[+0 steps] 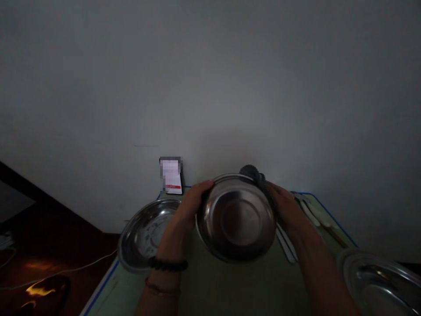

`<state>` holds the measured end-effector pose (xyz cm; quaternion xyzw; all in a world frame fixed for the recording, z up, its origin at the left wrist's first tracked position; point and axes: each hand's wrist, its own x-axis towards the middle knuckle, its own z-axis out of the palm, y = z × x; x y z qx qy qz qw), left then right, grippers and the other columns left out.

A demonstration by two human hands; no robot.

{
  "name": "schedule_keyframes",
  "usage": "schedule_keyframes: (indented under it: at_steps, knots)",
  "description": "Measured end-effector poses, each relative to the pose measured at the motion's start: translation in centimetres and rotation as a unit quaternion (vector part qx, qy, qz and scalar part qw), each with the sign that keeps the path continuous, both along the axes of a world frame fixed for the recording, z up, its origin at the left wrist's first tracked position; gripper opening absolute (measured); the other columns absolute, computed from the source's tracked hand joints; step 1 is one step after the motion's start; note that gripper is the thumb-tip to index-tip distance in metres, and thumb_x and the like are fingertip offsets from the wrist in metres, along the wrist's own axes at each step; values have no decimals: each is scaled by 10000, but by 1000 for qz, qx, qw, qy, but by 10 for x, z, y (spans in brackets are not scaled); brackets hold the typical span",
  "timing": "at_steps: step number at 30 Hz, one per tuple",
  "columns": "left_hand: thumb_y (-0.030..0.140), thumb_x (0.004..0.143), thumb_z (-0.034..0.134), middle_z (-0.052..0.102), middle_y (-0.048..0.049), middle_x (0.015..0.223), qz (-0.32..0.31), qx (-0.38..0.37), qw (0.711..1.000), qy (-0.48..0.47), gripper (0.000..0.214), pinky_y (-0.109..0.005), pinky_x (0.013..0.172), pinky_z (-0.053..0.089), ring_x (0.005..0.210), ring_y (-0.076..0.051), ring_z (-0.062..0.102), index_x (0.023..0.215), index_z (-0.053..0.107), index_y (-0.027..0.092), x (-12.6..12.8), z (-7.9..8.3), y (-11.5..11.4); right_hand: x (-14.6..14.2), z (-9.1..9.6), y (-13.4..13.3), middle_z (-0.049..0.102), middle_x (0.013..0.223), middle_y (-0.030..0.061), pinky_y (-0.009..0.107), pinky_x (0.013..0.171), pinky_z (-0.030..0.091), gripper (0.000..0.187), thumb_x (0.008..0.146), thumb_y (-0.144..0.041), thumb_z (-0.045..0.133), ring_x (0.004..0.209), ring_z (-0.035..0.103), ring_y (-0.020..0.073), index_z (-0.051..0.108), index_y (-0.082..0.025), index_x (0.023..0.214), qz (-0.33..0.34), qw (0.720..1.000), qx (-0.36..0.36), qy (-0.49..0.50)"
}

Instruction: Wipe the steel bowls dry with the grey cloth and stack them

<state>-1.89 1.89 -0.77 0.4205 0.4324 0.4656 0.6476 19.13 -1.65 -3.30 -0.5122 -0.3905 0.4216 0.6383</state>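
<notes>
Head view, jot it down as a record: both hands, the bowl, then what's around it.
Left hand: grips the left side of a metal bowl
Right hand: at the bowl's right side, fingers mostly hidden
Bowl: above the table, underside apparently toward the camera
Near right hand: dark textured item, identity unclear
Left: metal basin
Right: second basin, utensils
Far edge: phone, screen lit

Steel bowl (241, 224): fills centre frame between left grip (194, 204) and right grip (283, 206), blocking passage.
Counter (240, 292): open at lower centre, between the forearms.
Left basin (126, 237): obstructs centre-left.
Right basin (350, 281): obstructs lower right.
Utensils (310, 213): lie beyond the right forearm.
Phone (173, 181): stands at the back edge.
Wall (210, 87): bars the far side.
</notes>
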Motion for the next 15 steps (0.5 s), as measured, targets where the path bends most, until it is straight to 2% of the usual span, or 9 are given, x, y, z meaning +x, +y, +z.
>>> schedule_keyframes:
  at_steps: [3,6,9,10,11,12,15]
  knots:
    - [392,728,648,668,-10,571,25,15,995,-94,238,-277,594,479,558,-164,623,680,695,164,7,-2,3,-3,1,2,738,790,33,339,765,509,265,675,-459,696,902,651,248,700,-216,780,-40,996,22,72]
    - [361,730,644,678,-15,607,64,7,986,-155,212,-290,673,499,660,-180,657,695,690,157,14,-3,8,-23,-4,8,732,889,8,305,779,502,288,755,-466,606,921,642,195,677,-217,879,-101,981,62,151]
    - [333,700,670,706,-3,696,216,25,967,-137,175,-283,739,492,763,-173,653,741,705,166,15,-7,12,-37,-8,11,718,934,-3,288,778,494,317,754,-460,604,913,633,173,673,-200,922,-125,976,44,172]
    - [344,692,674,710,3,711,257,33,959,-116,180,-285,751,488,785,-174,649,740,709,175,12,-8,12,-39,-8,10,719,905,3,292,763,494,327,748,-473,607,887,635,177,681,-191,896,-126,978,27,163]
    - [359,684,678,712,6,710,272,37,958,-87,185,-291,754,486,792,-179,646,720,710,181,9,-9,12,-38,-8,8,720,871,10,299,750,493,346,748,-499,597,860,637,185,690,-186,864,-120,983,8,140]
    - [369,672,686,711,1,696,257,36,964,-52,188,-302,751,486,787,-190,647,690,709,183,5,-11,12,-36,-7,6,722,843,17,309,749,492,367,749,-523,586,844,638,195,698,-184,836,-105,989,-10,103]
    - [308,596,755,713,-36,652,132,49,990,24,148,-343,703,490,713,-228,656,632,708,172,-7,-12,6,-24,-1,-3,736,840,32,342,828,474,377,704,-548,631,891,641,231,722,-193,793,-22,998,-39,-34]
